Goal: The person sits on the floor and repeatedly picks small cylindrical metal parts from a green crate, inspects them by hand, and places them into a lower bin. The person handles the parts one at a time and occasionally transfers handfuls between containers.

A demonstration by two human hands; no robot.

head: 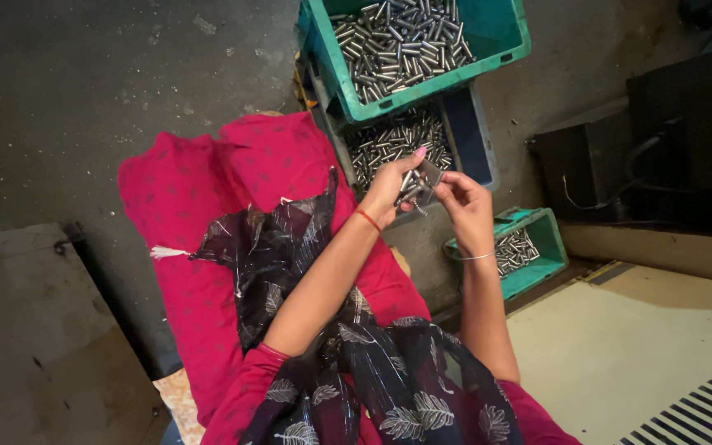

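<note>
Gripping metal pins (409,191), left hand (391,185) beside right hand (465,206) (green crates (500,33) near)

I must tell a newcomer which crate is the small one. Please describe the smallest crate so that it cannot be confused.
Start from the person's right hand. Just below and to its right, on the floor, sits the smallest crate. It is teal, holds few metal pins, and stands alone, unlike the large green crate stacked on the blue crate.

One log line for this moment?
left hand: holds small metal pins | right hand: holds flat grey metal gauge | below: blue plastic crate
</note>
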